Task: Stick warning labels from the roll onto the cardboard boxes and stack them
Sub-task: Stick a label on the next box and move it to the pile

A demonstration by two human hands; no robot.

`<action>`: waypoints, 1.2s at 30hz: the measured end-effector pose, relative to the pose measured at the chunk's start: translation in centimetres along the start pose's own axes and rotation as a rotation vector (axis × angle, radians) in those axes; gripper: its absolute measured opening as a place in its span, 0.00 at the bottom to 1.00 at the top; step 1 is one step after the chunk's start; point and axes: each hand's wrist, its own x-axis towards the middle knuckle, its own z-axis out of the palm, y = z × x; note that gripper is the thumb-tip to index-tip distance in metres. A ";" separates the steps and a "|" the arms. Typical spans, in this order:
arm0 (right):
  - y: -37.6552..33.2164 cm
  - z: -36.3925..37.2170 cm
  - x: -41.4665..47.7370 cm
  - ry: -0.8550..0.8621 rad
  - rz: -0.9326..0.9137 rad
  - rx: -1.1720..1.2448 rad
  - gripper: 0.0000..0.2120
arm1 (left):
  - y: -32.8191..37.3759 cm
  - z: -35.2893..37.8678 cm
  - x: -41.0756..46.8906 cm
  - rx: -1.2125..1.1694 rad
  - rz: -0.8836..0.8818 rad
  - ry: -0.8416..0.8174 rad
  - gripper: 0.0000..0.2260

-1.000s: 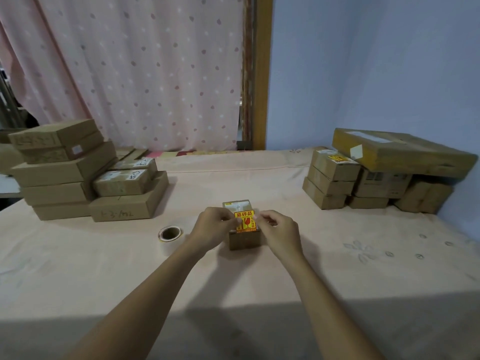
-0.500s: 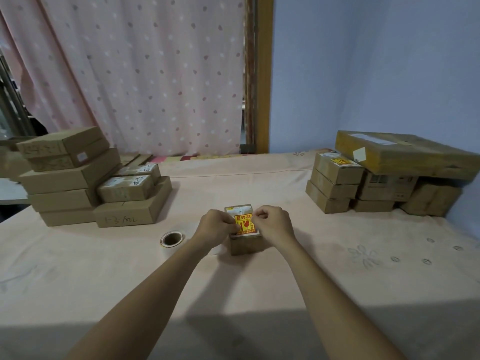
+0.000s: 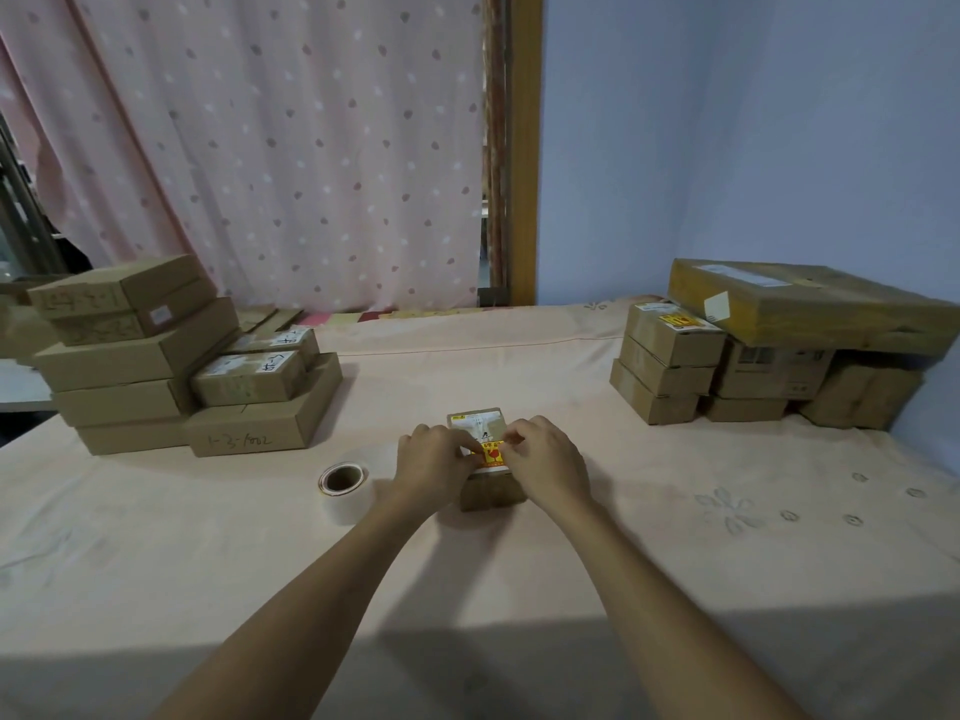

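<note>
A small cardboard box (image 3: 491, 493) sits in the middle of the table with a white shipping slip on its top. A yellow and red warning label (image 3: 492, 456) lies on the box's near top. My left hand (image 3: 431, 462) rests on the label's left side with its fingertips down on it. My right hand (image 3: 548, 462) covers the label's right side, fingers curled onto it. The label roll (image 3: 343, 485) lies on the cloth just left of my left hand.
A stack of plain cardboard boxes (image 3: 156, 366) stands at the back left. Another pile (image 3: 670, 366) stands at the back right, its top box bearing a yellow label (image 3: 678, 320), with a large flat box (image 3: 810, 309) leaning over it. A pink cloth (image 3: 675, 537) covers the table.
Both hands have closed in over the label and lowered it flat onto the box top. The view has shifted slightly; the box and roll stay in place.
</note>
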 end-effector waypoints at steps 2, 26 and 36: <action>0.5 0.4 -0.3 -0.014 0.012 0.046 0.09 | -0.1 0.2 -0.2 0.000 0.028 -0.007 0.09; 5.7 -2.6 -1.6 0.037 0.199 0.616 0.14 | 4.8 2.5 0.1 -0.141 0.090 0.062 0.10; 12.4 -6.5 -0.4 0.085 0.258 0.485 0.26 | 11.1 9.0 1.4 -0.709 -0.038 -0.009 0.18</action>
